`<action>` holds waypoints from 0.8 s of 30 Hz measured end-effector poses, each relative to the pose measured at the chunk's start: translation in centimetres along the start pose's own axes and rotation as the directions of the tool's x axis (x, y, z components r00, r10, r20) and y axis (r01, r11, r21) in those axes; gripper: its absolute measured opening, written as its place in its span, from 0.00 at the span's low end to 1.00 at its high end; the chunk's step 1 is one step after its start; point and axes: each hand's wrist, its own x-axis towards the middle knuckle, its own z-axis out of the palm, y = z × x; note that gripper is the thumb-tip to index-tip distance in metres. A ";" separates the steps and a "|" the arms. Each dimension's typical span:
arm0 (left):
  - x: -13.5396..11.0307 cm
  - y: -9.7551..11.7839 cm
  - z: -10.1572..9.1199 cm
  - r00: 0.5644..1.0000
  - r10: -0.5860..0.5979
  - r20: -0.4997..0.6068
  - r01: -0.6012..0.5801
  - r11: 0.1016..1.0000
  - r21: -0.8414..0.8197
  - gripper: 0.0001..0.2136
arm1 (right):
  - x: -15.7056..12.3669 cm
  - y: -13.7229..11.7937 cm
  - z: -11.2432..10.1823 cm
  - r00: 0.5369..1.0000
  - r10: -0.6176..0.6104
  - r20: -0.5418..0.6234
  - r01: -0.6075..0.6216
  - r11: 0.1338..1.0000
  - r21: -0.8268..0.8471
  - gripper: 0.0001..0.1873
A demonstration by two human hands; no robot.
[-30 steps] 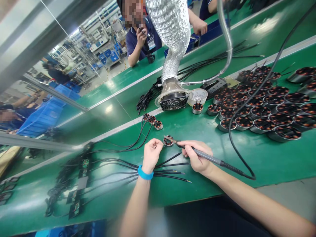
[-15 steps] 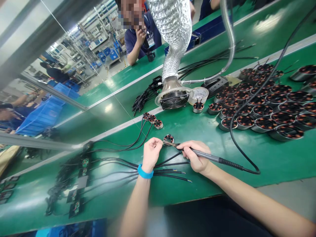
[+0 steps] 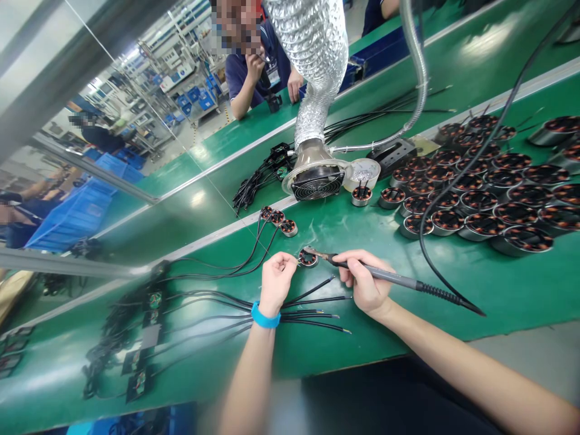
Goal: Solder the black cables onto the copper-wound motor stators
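My right hand (image 3: 369, 281) grips a soldering iron (image 3: 389, 276) with a grey handle, its tip pointing left over a small round motor stator (image 3: 308, 257). The stator has a silver rim and dark windings, and it lies on the green bench. Just left of it, my left hand (image 3: 277, 279) is closed in a pinch on a thin wire that reaches the stator's edge; whether it is solder or a lead I cannot tell. Several black cables (image 3: 312, 313) with stripped ends pass under my left wrist, which wears a blue band (image 3: 265, 315).
A fume hood (image 3: 319, 181) on a foil duct stands behind the stator, beside a small cup (image 3: 365, 172). Many motor stators (image 3: 483, 225) crowd the right. Three stators with cables (image 3: 277, 219) sit to the left. The iron's cord (image 3: 423, 223) loops at right. A co-worker (image 3: 254, 72) sits opposite.
My right hand and the soldering iron have shifted slightly right, and the tip has moved from the stator's left side to its upper right. My left hand keeps its pinch beside the stator.
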 end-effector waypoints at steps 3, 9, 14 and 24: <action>0.0 0.1 0.0 1.000 -0.014 0.000 0.014 1.000 -0.005 0.07 | 0.1 -0.1 0.1 1.000 -0.011 -0.011 0.011 1.000 -0.013 0.14; 0.0 0.0 0.0 1.000 -0.026 -0.001 0.026 1.000 -0.001 0.07 | 1.0 -0.2 0.9 0.998 -0.003 0.062 0.018 0.972 -0.236 0.11; 0.1 0.0 0.1 0.999 -0.039 0.005 0.039 0.999 -0.017 0.08 | 1.4 0.9 1.4 0.972 -0.036 0.230 0.114 0.936 -0.334 0.24; -0.3 1.1 -0.2 0.990 0.129 0.048 -0.133 0.988 0.077 0.10 | 1.0 3.1 2.0 0.930 -0.058 0.362 0.182 0.930 -0.319 0.31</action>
